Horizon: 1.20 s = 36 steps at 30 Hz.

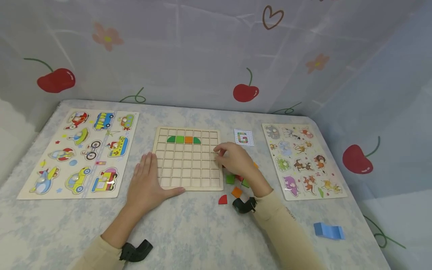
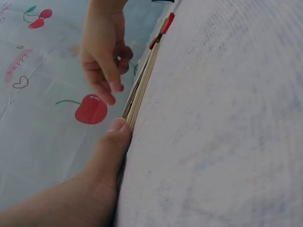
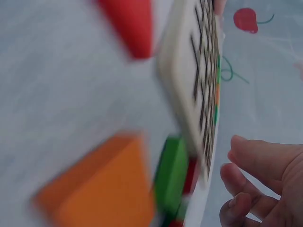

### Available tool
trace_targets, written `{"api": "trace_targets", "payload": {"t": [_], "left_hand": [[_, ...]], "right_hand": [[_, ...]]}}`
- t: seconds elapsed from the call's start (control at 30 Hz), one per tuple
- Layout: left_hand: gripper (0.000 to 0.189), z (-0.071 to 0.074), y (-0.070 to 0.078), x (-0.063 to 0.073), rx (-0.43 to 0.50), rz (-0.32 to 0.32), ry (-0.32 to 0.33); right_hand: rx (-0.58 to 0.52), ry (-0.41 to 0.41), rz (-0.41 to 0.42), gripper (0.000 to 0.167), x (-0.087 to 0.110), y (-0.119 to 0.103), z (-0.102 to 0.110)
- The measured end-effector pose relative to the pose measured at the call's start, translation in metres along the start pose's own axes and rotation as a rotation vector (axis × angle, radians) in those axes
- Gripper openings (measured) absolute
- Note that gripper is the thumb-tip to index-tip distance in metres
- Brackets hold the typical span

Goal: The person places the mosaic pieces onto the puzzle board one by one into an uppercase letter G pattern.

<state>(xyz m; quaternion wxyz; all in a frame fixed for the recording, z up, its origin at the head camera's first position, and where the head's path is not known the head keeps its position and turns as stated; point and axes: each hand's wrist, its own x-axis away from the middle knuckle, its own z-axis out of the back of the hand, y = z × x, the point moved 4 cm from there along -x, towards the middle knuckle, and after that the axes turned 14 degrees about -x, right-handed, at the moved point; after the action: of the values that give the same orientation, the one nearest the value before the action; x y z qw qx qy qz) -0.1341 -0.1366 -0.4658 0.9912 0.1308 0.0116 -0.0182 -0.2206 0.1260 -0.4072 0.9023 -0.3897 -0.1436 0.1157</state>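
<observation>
A wooden grid board [image 1: 186,174] lies flat on the table. In its upper part sit a light green square [image 1: 180,139] and an orange square [image 1: 189,140], side by side, with a rounded dark green piece [image 1: 171,139] at the left end and another at the right. My left hand [image 1: 146,185] rests against the board, straight fingers along its left edge and thumb at the front edge. Over the right edge hovers my right hand [image 1: 236,159], fingers loosely bent. The right wrist view shows nothing between its thumb [image 3: 260,153] and fingers.
Loose pieces lie right of the board, among them a green square [image 1: 230,179], an orange square [image 1: 237,192] and a red quarter-round [image 1: 222,199]. Behind them is a pattern card [image 1: 243,138]. Vehicle [image 1: 125,168] and animal [image 1: 280,176] puzzle boards flank the grid; a blue block [image 1: 329,231] lies front right.
</observation>
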Motion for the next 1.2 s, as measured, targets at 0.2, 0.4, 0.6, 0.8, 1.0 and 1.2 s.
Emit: {"api": "trace_targets", "payload": {"t": [0.2,0.4,0.6,0.8,1.0,1.2], "left_hand": [[0.151,0.002,-0.001,0.000,0.002,-0.006,0.009],[0.151,0.003,-0.001,-0.001,0.000,-0.005,0.010],[0.152,0.004,-0.002,0.000,-0.003,-0.003,0.002],[0.151,0.004,-0.001,0.000,-0.002,-0.006,0.001],[0.151,0.004,0.000,0.001,0.001,-0.008,-0.007],[0.151,0.002,0.000,0.001,0.001,-0.010,-0.005]], "right_hand": [[0.037,0.013,-0.017,0.023,0.023,0.028,0.020],[0.019,-0.011,-0.038,0.020,0.036,0.041,0.032],[-0.022,-0.054,-0.035,0.019,0.035,0.046,0.030],[-0.044,-0.066,-0.059,0.017,0.031,0.047,0.030],[-0.019,-0.138,-0.034,0.023,0.032,0.047,0.031],[0.014,-0.141,-0.026,0.020,0.033,0.047,0.030]]}}
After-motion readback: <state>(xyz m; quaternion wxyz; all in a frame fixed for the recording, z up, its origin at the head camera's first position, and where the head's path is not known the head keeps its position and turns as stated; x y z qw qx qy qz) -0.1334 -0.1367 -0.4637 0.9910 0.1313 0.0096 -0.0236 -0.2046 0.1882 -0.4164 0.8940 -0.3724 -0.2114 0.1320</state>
